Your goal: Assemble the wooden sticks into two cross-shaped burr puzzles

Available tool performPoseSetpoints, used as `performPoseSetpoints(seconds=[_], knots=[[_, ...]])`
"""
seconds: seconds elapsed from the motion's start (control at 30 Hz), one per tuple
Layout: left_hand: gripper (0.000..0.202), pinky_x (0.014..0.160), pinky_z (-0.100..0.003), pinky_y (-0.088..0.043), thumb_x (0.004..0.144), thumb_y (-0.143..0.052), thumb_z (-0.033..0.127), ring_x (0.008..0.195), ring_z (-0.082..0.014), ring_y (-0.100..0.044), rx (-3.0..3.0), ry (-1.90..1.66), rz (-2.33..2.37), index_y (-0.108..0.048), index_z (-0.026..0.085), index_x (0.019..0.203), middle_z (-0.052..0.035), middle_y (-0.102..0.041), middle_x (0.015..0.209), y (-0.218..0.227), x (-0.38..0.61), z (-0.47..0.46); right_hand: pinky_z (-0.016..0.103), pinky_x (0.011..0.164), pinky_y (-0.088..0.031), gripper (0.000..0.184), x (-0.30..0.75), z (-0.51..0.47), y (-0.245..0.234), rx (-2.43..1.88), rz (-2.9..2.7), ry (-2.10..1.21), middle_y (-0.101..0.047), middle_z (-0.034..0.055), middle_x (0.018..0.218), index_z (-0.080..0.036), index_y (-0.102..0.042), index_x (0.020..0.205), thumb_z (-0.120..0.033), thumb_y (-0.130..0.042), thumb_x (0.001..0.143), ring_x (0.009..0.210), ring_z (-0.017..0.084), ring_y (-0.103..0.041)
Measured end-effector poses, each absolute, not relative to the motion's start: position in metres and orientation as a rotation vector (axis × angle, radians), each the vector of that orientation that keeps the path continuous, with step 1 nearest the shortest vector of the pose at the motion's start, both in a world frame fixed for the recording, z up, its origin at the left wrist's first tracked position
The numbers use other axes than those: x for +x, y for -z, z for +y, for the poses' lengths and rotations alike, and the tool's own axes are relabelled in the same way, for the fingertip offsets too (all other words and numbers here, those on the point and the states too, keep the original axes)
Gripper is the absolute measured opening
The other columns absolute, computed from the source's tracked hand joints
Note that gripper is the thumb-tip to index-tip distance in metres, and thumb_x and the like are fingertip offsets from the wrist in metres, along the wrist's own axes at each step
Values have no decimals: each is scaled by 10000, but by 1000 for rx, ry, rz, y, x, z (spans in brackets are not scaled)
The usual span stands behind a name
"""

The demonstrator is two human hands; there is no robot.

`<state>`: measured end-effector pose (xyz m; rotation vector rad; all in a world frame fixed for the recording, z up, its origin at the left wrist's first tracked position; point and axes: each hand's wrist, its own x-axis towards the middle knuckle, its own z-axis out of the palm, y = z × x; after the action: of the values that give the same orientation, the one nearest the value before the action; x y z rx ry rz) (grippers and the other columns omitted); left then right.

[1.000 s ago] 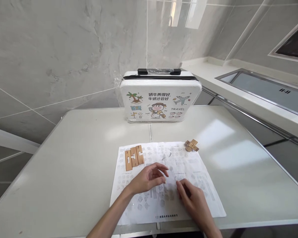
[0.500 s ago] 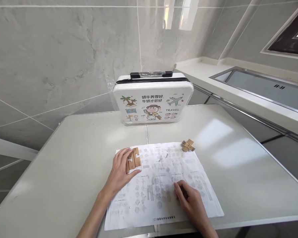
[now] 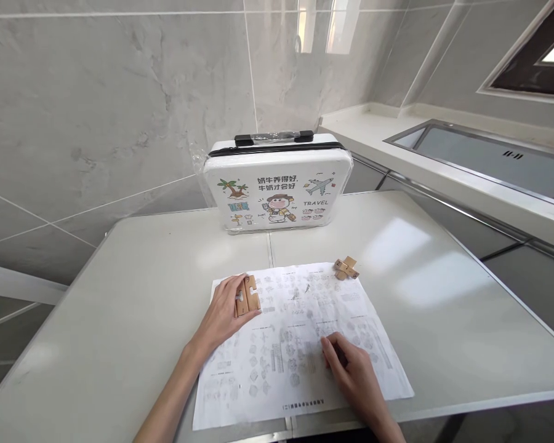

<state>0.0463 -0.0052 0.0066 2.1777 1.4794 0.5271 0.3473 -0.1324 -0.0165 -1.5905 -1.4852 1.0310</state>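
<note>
My left hand (image 3: 221,314) lies on the left part of the printed sheet (image 3: 305,394). Its thumb and fingers are closed around the notched wooden puzzle pieces (image 3: 248,298), which lie side by side and carry dark marks. The fingers cover their left and upper edges. Lower right on the paper rests my right hand (image 3: 351,369), its fingers curled in and thumb against the index finger, with nothing visible in it. Several more wooden pieces, joined in a cross-like cluster (image 3: 346,268), sit at the sheet's far right corner, apart from both hands.
A white carry case (image 3: 279,184) with cartoon prints and clear wrapping stands at the back of the pale table (image 3: 133,295). Grey tiled wall (image 3: 120,111) rises behind it. To the right is a counter (image 3: 351,117) with a sink (image 3: 480,151). A seam runs across the tabletop.
My left fingers and thumb have drawn in closer around the wooden puzzle pieces. My right hand keeps its curled pose on the paper. The whole view has shifted slightly.
</note>
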Motion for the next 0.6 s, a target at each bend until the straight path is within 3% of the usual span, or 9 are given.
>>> performPoseSetpoints(seconds=[0.6], knots=[[1042,1071,-592,-539,798,-830,583,1371,-386,-516,2319,-548,1088,-251,324,1624,-153,-541,1476,-1,105,-47,259,556,-394,426,348,-131,16,-1626,-1571,-937,-544,-30,602,-231,-507,765,-498,-417,1085,524,157,-527]])
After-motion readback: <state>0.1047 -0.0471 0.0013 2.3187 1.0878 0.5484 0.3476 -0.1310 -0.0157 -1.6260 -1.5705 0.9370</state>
